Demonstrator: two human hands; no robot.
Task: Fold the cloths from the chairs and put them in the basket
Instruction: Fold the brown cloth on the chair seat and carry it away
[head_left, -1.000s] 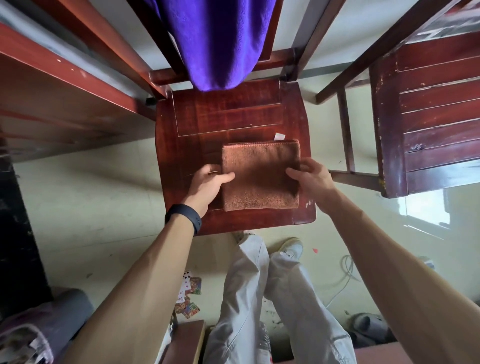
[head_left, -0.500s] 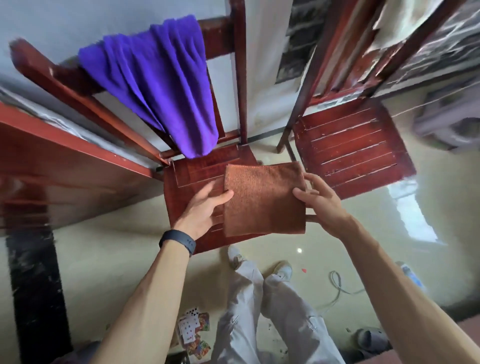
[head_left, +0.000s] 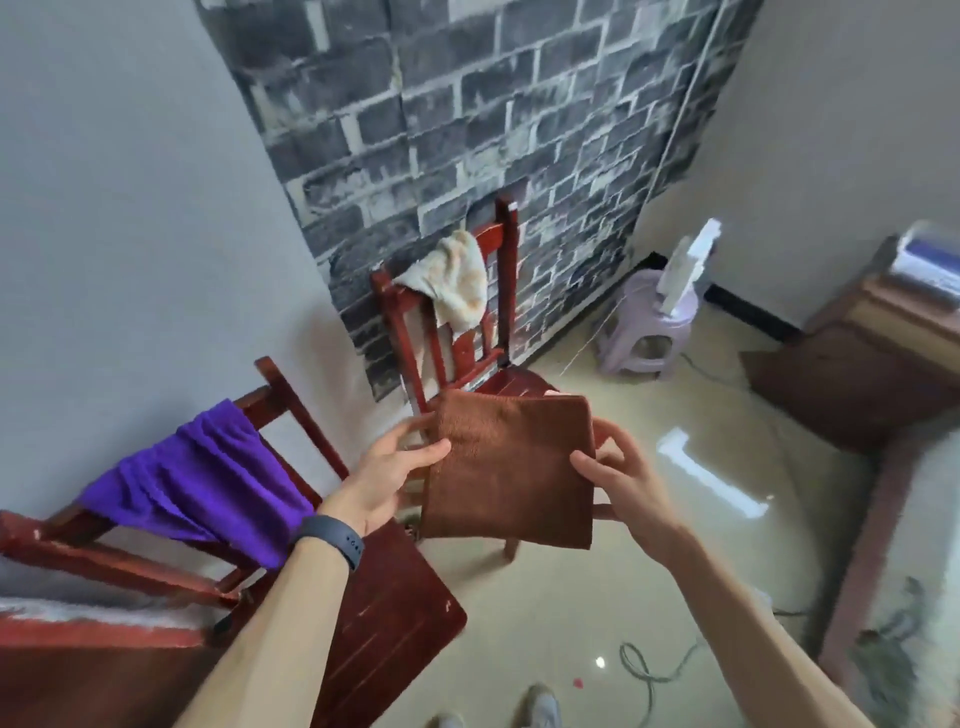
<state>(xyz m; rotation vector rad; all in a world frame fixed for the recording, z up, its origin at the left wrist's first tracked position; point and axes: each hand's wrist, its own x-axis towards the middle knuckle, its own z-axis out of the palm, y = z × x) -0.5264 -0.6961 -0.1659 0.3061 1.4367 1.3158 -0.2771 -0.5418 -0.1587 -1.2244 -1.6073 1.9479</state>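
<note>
Holds a folded brown cloth (head_left: 511, 467) up in the air with both hands, in front of the far chair (head_left: 506, 270) and above the glossy pale floor (head_left: 571, 597). Pinches its left edge with the left hand (head_left: 387, 478), thumb laid on the front face and the other fingers behind. Grips the right edge with the right hand (head_left: 628, 483), thumb on the front and curled fingers at the back. Looks soft and fuzzy like a towel, folded to a nearly square shape, with a straight lower edge and layers showing at the top. Wears a dark smooth band (head_left: 332, 538) on the left wrist. Leaves a purple cloth (head_left: 208, 483) hanging in soft pleats over the back rail of the near chair (head_left: 384, 618), of dark red varnished wood with a flat, scratched seat. Shows a cream cloth (head_left: 454, 280) with faint orange patches, crumpled, draped over the top rail of the far chair, of the same red wood with slats. Behind it, grey brick-pattern paper (head_left: 467, 130) on the wall. On the right, a round lilac plastic stool (head_left: 649, 332), a brown wooden cabinet (head_left: 857, 374), and a thin cable (head_left: 644, 670) curling on the floor.
</note>
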